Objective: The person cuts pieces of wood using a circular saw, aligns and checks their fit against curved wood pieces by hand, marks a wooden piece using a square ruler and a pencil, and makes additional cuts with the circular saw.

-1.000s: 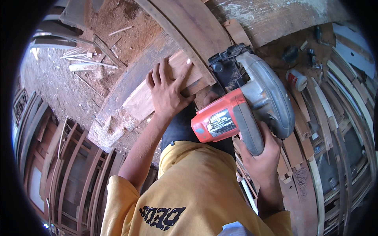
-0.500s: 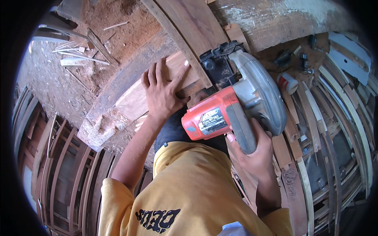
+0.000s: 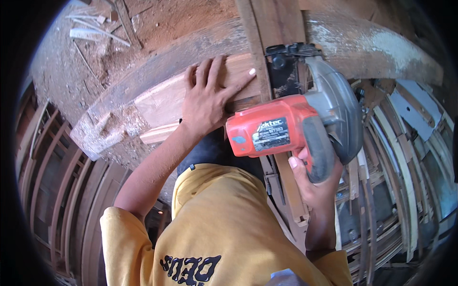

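Gripping the print-labelled saw [image 3: 296, 119] is the right hand [image 3: 320, 185]; left hand [image 3: 205, 101] splays on wood [image 3: 163, 104].

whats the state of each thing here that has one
circular saw: held; running or not, cannot tell
right hand: closed around circular saw
left hand: palm down on pale board
pale board: lying under left hand
narrow wood strip: lying beside circular saw
pale offcuts: lying loose

Saw [image 3: 296, 113]: red body [image 3: 262, 127], grey guard [image 3: 342, 102], dark-grey grip [image 3: 318, 145]. Shirt [image 3: 224, 214] yellow, black lettering [image 3: 192, 270]. Board [image 3: 162, 101] pale pinkish-brown.
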Demonstrator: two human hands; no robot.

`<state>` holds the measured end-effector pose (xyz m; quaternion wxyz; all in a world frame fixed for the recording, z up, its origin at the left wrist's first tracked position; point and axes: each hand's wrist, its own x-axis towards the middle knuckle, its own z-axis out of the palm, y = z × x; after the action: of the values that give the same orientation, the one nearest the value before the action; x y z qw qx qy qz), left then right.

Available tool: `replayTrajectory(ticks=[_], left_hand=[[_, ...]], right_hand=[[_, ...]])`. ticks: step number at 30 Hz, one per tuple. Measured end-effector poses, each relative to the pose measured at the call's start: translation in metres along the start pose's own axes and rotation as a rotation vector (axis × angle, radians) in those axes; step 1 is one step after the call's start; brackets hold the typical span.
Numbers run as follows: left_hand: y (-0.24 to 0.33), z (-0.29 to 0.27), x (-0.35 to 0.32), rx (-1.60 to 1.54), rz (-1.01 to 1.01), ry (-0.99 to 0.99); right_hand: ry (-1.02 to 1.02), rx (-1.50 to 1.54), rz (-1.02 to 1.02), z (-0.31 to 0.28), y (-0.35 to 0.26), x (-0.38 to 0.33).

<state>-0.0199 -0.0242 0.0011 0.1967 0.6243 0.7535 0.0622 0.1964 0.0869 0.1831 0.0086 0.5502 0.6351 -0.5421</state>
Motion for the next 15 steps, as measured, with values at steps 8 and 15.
replayTrajectory(ticks=[8, 15], left_hand=[[-0.001, -0.003, -0.002, -0.048, -0.004, 0.000], [0.001, 0.001, -0.002, -0.141, -0.028, 0.015]], right_hand=[[-0.008, -0.222, -0.134, -0.007, -0.001, 0.007], [-0.040, -0.181, -0.198, -0.007, -0.005, 0.019]])
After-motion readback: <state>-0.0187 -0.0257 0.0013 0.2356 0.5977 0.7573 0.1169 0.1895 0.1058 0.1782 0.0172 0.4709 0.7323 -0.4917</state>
